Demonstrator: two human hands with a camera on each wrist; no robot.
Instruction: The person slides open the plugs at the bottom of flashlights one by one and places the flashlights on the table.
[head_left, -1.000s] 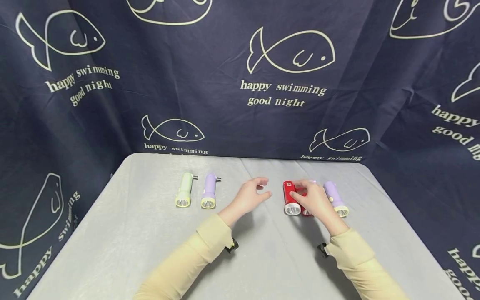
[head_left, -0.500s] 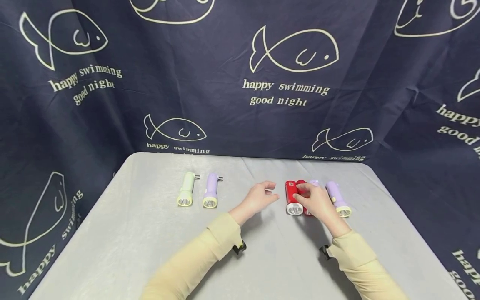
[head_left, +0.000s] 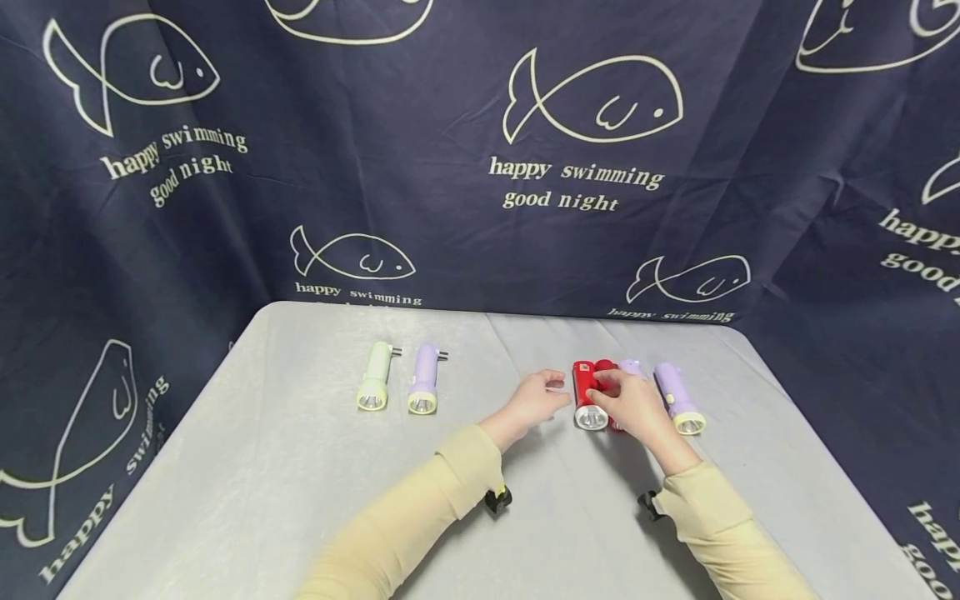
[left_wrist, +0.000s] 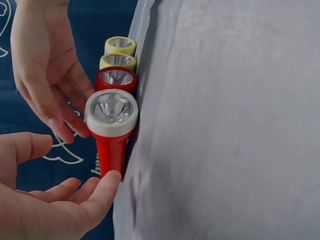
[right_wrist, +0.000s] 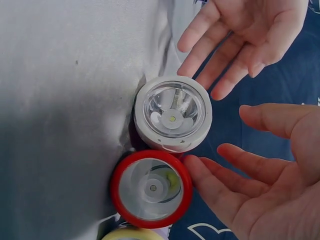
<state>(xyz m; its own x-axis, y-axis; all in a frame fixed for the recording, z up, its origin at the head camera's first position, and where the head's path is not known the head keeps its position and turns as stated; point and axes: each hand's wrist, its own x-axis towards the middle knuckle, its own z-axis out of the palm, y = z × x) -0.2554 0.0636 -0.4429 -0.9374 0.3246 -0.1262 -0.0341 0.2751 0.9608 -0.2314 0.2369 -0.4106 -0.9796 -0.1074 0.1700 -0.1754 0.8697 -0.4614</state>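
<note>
A red flashlight with a white head rim [head_left: 583,392] lies on the table, its lens facing me. Beside it on the right lies an all-red flashlight [right_wrist: 116,177], partly hidden under my right hand in the head view. My right hand [head_left: 632,404] hovers over this pair with thumb and fingers spread apart; its fingertips are right at the red rim in the right wrist view. My left hand [head_left: 534,400] has its fingers spread just left of the white-rimmed flashlight, one fingertip overlapping its red body in the left wrist view. Neither hand is curled round anything.
A purple flashlight [head_left: 631,367] lies partly hidden behind my right hand. Another purple one with a yellow head [head_left: 672,392] lies farther right. At the left lie a green flashlight [head_left: 377,371] and a purple one [head_left: 424,375], both with plug prongs. Dark fish-print cloth [head_left: 450,167] hangs behind the table.
My left hand has moved right, up to the white-rimmed flashlight. My right hand has drawn back slightly, uncovering the far end of the all-red flashlight. The view has shifted a little.
</note>
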